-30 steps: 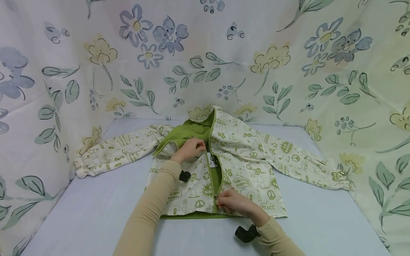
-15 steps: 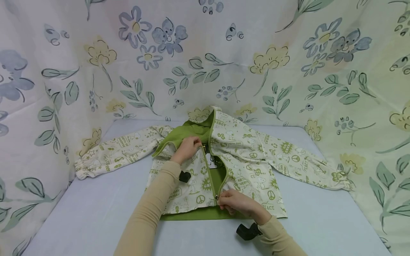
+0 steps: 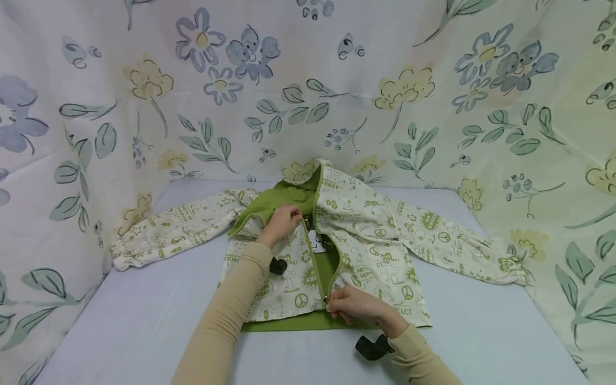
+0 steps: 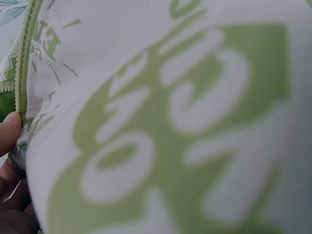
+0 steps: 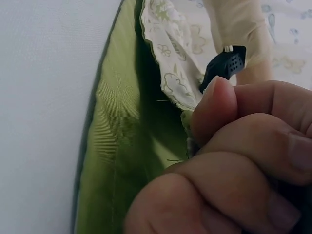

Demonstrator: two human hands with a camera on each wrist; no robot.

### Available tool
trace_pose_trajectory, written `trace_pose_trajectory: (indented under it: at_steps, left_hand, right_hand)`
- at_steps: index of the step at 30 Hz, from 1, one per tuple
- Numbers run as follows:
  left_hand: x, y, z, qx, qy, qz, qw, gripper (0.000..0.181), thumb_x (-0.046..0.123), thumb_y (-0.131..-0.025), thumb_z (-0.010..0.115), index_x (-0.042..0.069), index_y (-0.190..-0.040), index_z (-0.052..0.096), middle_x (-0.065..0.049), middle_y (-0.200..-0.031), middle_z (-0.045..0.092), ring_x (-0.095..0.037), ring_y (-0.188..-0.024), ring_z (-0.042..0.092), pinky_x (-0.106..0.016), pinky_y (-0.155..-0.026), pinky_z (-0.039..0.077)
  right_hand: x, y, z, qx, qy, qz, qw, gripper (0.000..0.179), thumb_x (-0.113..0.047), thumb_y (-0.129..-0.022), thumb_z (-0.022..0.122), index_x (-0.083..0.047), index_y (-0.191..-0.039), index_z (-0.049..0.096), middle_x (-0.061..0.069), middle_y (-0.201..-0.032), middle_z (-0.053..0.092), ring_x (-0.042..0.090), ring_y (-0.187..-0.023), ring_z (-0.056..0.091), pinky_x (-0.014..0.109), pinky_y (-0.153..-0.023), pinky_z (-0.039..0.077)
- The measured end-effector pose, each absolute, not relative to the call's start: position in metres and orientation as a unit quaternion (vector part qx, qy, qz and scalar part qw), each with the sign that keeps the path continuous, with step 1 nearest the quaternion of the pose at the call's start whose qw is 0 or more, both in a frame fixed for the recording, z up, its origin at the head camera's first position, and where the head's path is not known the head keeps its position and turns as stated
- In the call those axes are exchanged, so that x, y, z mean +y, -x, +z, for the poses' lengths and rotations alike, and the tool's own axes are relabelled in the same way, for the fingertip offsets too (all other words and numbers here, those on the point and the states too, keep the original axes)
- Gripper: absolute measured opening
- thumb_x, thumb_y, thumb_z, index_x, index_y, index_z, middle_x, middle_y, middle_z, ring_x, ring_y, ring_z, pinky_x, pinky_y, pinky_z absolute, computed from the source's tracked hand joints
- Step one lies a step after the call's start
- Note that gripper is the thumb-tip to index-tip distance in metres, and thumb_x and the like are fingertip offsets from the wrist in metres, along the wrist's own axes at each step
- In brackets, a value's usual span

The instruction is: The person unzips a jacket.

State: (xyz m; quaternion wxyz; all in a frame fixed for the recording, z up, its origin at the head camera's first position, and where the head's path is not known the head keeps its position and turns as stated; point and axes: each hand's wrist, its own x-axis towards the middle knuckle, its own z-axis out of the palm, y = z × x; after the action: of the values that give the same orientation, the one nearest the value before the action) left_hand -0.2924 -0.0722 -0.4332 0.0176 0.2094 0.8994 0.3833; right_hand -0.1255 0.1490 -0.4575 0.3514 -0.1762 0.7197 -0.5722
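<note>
A child-size hooded jacket (image 3: 375, 256), cream with green print and a green lining, lies front up with its sleeves spread. Its front zipper (image 3: 313, 256) gapes from the neck down, and the two sides meet near the hem. My left hand (image 3: 280, 225) pinches the top of the left front edge; in the left wrist view the thumb (image 4: 9, 134) presses beside the zipper teeth. Down at the hem, my right hand (image 3: 358, 305) pinches the zipper's lower end, with fingers (image 5: 229, 180) curled and covering most of it in the right wrist view.
The jacket lies on a pale table (image 3: 144, 321). Behind and at both sides hangs a floral curtain (image 3: 289, 80). The hood (image 3: 298, 184) lies against the back. Black wrist cameras (image 3: 372, 347) sit on both forearms.
My left hand has drawn the left front edge slightly up and left, raising its hem and baring more green lining below. My right hand has barely shifted.
</note>
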Motion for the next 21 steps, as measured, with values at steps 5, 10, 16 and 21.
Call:
trace_pose_trajectory:
  at_steps: [5,10,16,21]
  left_hand:
    - [-0.0723,0.2939,-0.4346,0.903,-0.197,0.383,0.011,0.015,0.011,-0.098,0.049,0.002,-0.096,0.061,-0.009,-0.094,0.052,-0.024,-0.086,0.046,-0.037,-0.072,0.042]
    - [-0.0735,0.2966,-0.4371,0.903,-0.199,0.382,0.009,0.015,0.011,-0.098,0.048,0.003,-0.094,0.06,-0.009,-0.091,0.051,-0.024,-0.084,0.045,-0.037,-0.071,0.041]
    - [-0.0735,0.2963,-0.4365,0.9,-0.195,0.389,0.007,0.015,0.012,-0.098,0.048,0.003,-0.095,0.06,-0.009,-0.092,0.052,-0.024,-0.085,0.046,-0.037,-0.073,0.041]
    - [-0.0721,0.2972,-0.4389,0.902,-0.188,0.388,0.003,0.015,0.011,-0.098,0.048,0.003,-0.098,0.06,-0.009,-0.091,0.054,-0.024,-0.087,0.047,-0.038,-0.075,0.042]
  right_hand:
    - [0.1522,0.1269,-0.4612,0.731,0.184,-0.557,0.349,0.031,-0.009,-0.093,0.051,0.006,-0.065,0.051,0.002,-0.071,0.052,0.007,-0.044,0.028,0.023,-0.046,0.028]
    - [0.1545,0.1271,-0.4638,0.734,0.194,-0.543,0.359,0.03,-0.01,-0.094,0.051,0.001,-0.067,0.056,0.001,-0.071,0.053,0.009,-0.043,0.027,0.025,-0.046,0.028]
    - [0.1567,0.1292,-0.4611,0.742,0.209,-0.527,0.358,0.031,-0.012,-0.094,0.05,0.008,-0.072,0.059,0.002,-0.071,0.052,0.009,-0.043,0.026,0.025,-0.045,0.027]
    - [0.1567,0.1313,-0.459,0.748,0.217,-0.515,0.357,0.029,-0.01,-0.093,0.049,0.007,-0.071,0.059,0.002,-0.069,0.051,0.008,-0.043,0.027,0.024,-0.044,0.027]
